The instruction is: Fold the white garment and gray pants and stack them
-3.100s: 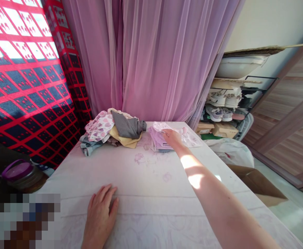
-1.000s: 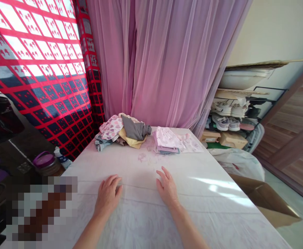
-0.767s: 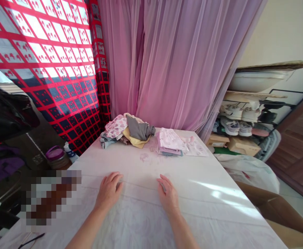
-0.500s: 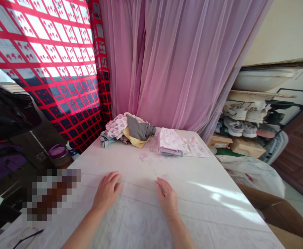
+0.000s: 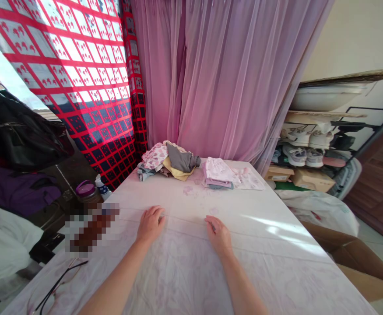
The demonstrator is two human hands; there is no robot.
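Left hand (image 5: 151, 225) and right hand (image 5: 218, 234) rest palm-down on the counter (image 5: 276, 262), both open and empty, well apart. Neither touches the clothes. Nearest are the loose clothes pile (image 5: 166, 159) at upper middle and the folded stack (image 5: 217, 173) just right of it, partly on a printed cloth (image 5: 252, 183). Glasses (image 5: 60, 284) lie at the counter's lower left. Pink curtain (image 5: 224, 74) hangs behind, shoe rack (image 5: 304, 148) stands right, cardboard box (image 5: 352, 249) lower right.
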